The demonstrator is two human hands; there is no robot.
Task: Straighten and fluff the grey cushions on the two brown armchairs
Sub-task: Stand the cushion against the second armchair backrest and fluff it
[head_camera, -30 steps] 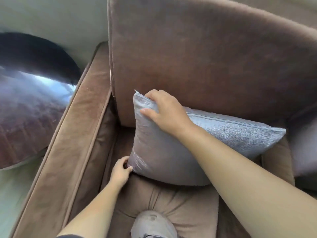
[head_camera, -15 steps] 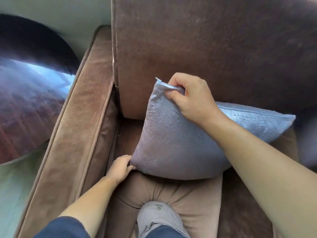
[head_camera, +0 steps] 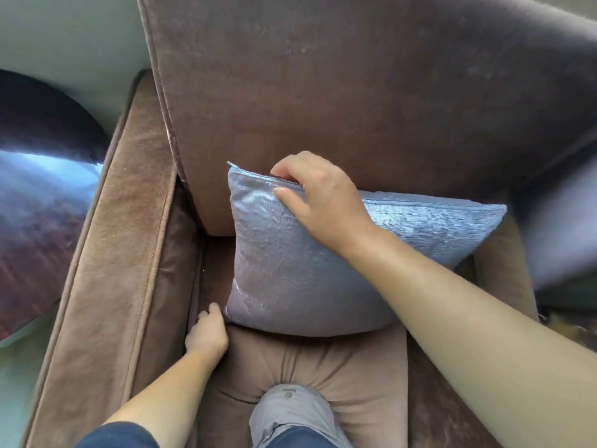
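Note:
A grey cushion (head_camera: 290, 270) stands on the seat of a brown armchair (head_camera: 323, 108) and leans against its backrest. My right hand (head_camera: 318, 195) grips the cushion's top edge near the left corner, thumb on the front face and fingers curled over the seam. My left hand (head_camera: 208, 333) rests on the seat at the cushion's lower left corner, fingertips touching that corner. The cushion's lower right part is hidden behind my right forearm.
The left armrest (head_camera: 122, 253) runs along the seat. A dark glossy round table (head_camera: 35, 205) stands left of the chair. My knee (head_camera: 290, 412) presses into the seat cushion at the front. A blurred grey shape (head_camera: 562, 227) lies beyond the right armrest.
My right hand has loosened its pinch on the top corner and slid slightly right along the edge. The cushion has settled more upright against the backrest. My left hand stays at the lower corner.

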